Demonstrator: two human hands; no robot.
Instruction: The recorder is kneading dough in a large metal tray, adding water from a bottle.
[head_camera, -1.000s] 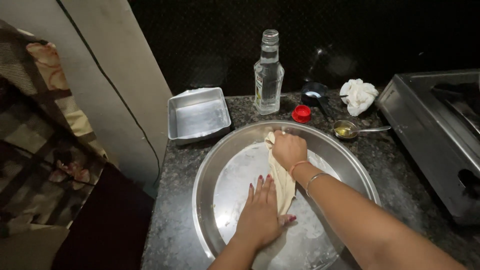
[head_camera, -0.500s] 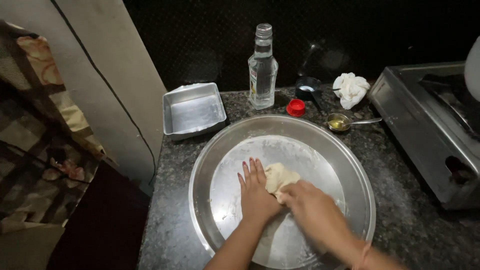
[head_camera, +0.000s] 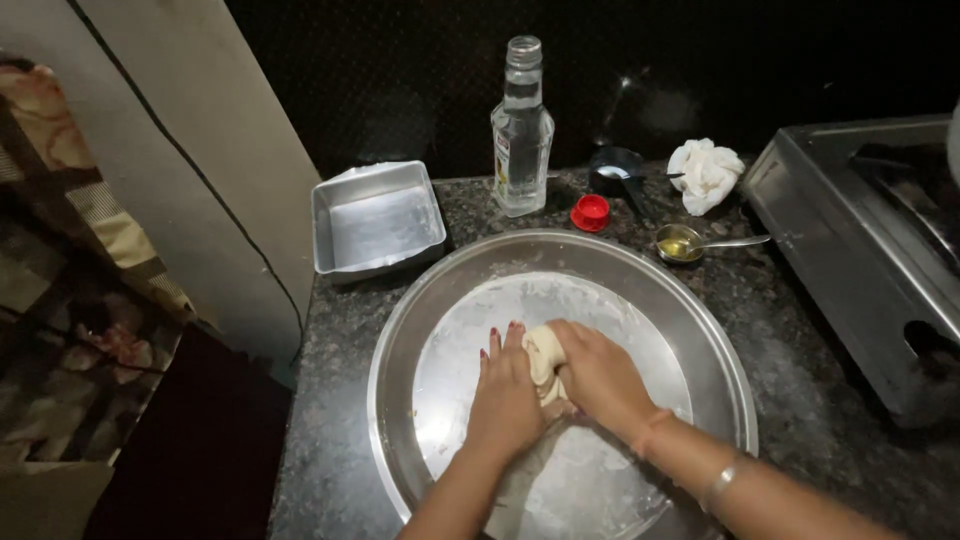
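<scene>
A large round steel plate (head_camera: 700, 330) dusted with flour lies on the dark granite counter. In its middle sits a lump of pale dough (head_camera: 543, 352). My left hand (head_camera: 505, 400) lies flat against the dough's left side, fingers pointing away from me. My right hand (head_camera: 600, 378) is curled over the dough's right side and presses it down. Most of the dough is hidden under the two hands.
A square steel tin (head_camera: 378, 220) stands at the back left. Behind the plate are a clear glass bottle (head_camera: 521, 130), its red cap (head_camera: 591, 212), a dark cup (head_camera: 615, 168), a small oil-filled spoon (head_camera: 685, 243) and a white cloth (head_camera: 706, 173). A steel stove (head_camera: 870, 240) is on the right.
The dough was stretched long with my right hand at its far end; my right hand has pulled back toward me and the dough is now folded into a compact lump between both hands.
</scene>
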